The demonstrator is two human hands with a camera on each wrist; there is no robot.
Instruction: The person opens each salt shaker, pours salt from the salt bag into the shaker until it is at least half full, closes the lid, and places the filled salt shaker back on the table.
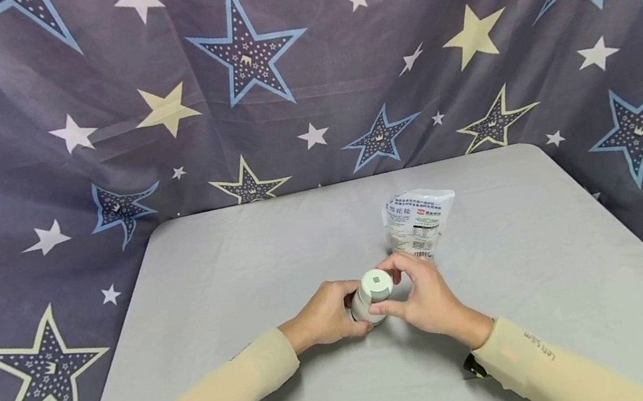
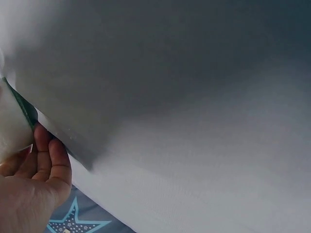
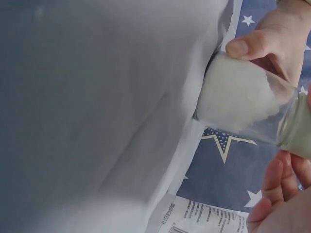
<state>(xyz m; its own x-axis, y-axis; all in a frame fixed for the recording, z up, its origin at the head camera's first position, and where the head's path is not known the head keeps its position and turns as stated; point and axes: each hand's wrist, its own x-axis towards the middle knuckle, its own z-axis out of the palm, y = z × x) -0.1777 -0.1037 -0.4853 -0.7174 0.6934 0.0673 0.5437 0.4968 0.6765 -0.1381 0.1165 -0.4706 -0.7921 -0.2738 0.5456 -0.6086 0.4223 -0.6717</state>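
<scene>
A clear glass jar (image 3: 238,94) partly filled with white grains stands on the table, topped by a pale green lid (image 1: 376,283). My left hand (image 1: 328,313) grips the jar's body from the left, thumb on the near side. From the right, my right hand (image 1: 425,295) pinches the lid between thumb and fingers. In the left wrist view only the jar's side (image 2: 13,124) shows at the left edge, with the left fingers curled behind it. Just beyond the right hand stands a white printed pouch (image 1: 417,217), its lower end partly hidden by that hand.
The table (image 1: 230,264) has a pale grey cover and rounded far corners. Behind it and along both sides hangs a dark star-patterned cloth (image 1: 325,66). A small dark object (image 1: 474,365) shows beneath the right wrist.
</scene>
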